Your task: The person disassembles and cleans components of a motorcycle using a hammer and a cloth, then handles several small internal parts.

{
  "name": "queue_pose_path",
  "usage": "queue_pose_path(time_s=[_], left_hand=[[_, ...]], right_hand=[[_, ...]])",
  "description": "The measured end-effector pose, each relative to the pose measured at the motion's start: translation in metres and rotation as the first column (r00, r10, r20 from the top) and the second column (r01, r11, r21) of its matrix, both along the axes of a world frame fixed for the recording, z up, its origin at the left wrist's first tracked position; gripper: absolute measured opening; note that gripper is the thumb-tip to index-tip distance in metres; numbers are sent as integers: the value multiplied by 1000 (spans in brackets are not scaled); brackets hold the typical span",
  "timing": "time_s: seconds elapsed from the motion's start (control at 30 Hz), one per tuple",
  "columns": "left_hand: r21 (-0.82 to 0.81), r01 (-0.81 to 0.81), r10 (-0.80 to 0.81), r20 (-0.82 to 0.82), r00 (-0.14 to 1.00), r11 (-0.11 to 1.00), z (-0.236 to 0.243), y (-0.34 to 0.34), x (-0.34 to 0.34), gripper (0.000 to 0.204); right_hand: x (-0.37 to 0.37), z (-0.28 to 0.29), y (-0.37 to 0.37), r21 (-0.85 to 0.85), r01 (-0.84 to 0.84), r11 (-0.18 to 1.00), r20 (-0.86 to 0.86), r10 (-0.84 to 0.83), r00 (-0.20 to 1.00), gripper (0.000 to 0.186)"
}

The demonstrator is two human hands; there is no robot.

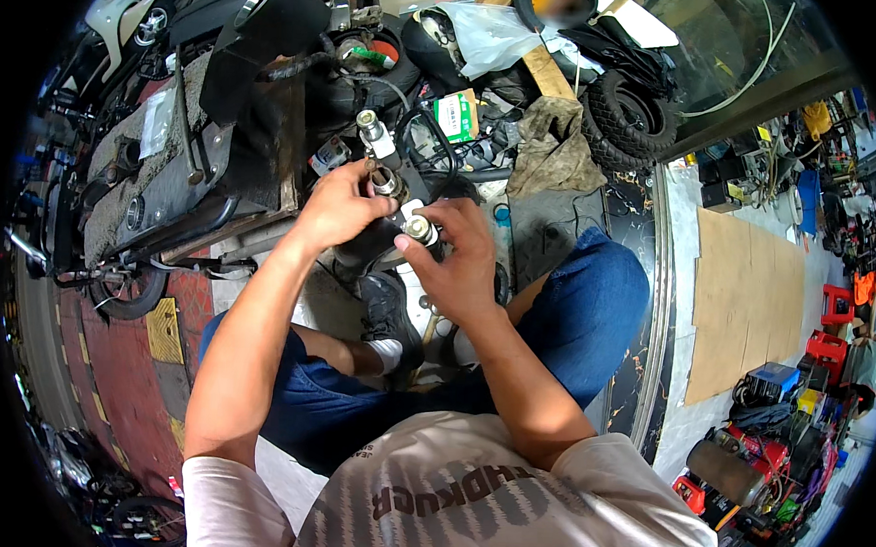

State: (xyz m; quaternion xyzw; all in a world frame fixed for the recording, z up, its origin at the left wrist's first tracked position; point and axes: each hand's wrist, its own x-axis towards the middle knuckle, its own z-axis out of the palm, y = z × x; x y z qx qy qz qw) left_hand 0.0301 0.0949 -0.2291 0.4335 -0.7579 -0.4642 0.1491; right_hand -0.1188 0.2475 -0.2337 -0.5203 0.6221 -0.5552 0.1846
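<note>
My left hand [341, 208] is closed, with thumb and fingers around a shiny metal ring-like part [386, 182]; the fingertips are partly hidden. Just right of it, my right hand [454, 258] pinches a silver-capped metal cylinder [419, 228], which has a white piece beside it. A similar silver-capped cylinder [368, 123] with a white piece stands beyond my left hand, touched by neither hand. Dark metal lies between and below these parts, above my black shoe [389, 320]. How the parts join is hidden by my fingers.
Left stands a wooden-edged bench [285, 172] with grey vehicle parts. Ahead are a green-and-white box [456, 117], a dirty rag [555, 147], a plastic bag [494, 36] and black tyres [629, 118]. A metal door track [661, 310] and flattened cardboard [748, 304] lie right.
</note>
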Motion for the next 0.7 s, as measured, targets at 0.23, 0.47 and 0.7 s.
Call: queue_pose_path(time_s=[0.23,0.47,0.7], left_hand=[[673,-89,293,-195,936,734,4,-10,14,27],[703,-18,250,-228,941,711,3,-11,13,26],[721,-33,255,-202,946,693,3,-15,7,27]], right_hand=[[-47,-8,-10,280,-161,946,908,-207,364,28],[-78,34,-57,274,-99,957,597,-89,797,30],[-113,44,-105,445,-659,606,815,29,578,36]])
